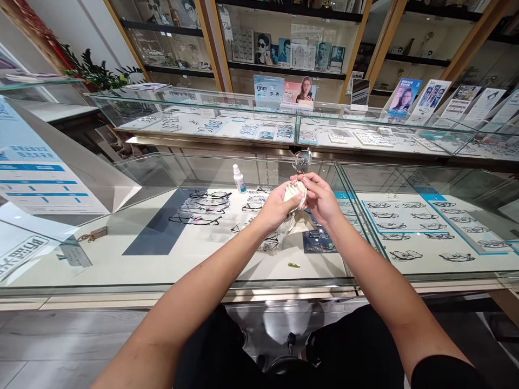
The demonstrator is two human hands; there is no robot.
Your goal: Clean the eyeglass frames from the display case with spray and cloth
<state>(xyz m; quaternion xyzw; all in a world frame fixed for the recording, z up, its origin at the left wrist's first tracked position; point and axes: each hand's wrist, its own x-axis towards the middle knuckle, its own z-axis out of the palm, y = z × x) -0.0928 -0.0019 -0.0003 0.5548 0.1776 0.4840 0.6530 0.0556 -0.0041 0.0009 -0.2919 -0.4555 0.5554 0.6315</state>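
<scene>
Above the glass counter, my left hand [279, 205] is closed on a cream cleaning cloth [295, 193], whose loose end hangs below the fingers. A pair of thin-framed eyeglasses [302, 161] stands up from between my hands, one round lens showing at the top. My right hand [321, 197] pinches the lower part of the glasses, close against the cloth. The other lens is hidden, probably behind the cloth and fingers. A white spray bottle [239, 180] stands upright on the counter, left of and beyond my hands.
Rows of eyeglass frames [206, 207] lie inside the glass display case [259, 283]. More frames [405, 255] fill the case at right. A blue-and-white sign [44, 173] stands at left. Behind runs a second glass case [227, 94] with cards and leaflets on top.
</scene>
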